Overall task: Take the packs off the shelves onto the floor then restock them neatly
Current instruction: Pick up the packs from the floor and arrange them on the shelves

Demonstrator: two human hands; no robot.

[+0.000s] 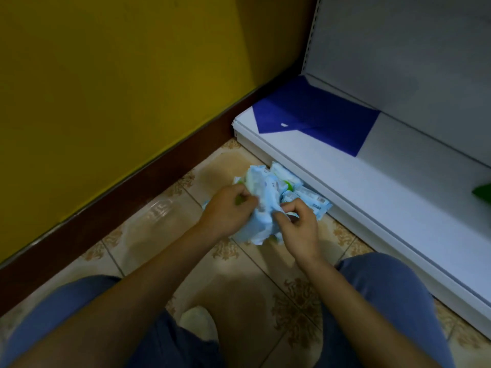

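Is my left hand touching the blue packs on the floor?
Touching. The head view shows the left hand gripping the blue packs, with no gap between them.

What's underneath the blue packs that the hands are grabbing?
The tiled floor shows all around the packs. The left hand and right hand grip the top ones, so anything beneath the pile is covered.

Dim, soft overall, hands [261,216] motion-blurred, floor tiles [164,208] glare, wide-angle edge bending

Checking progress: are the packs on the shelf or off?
Off: the packs lie heaped on the floor against the shelf base.
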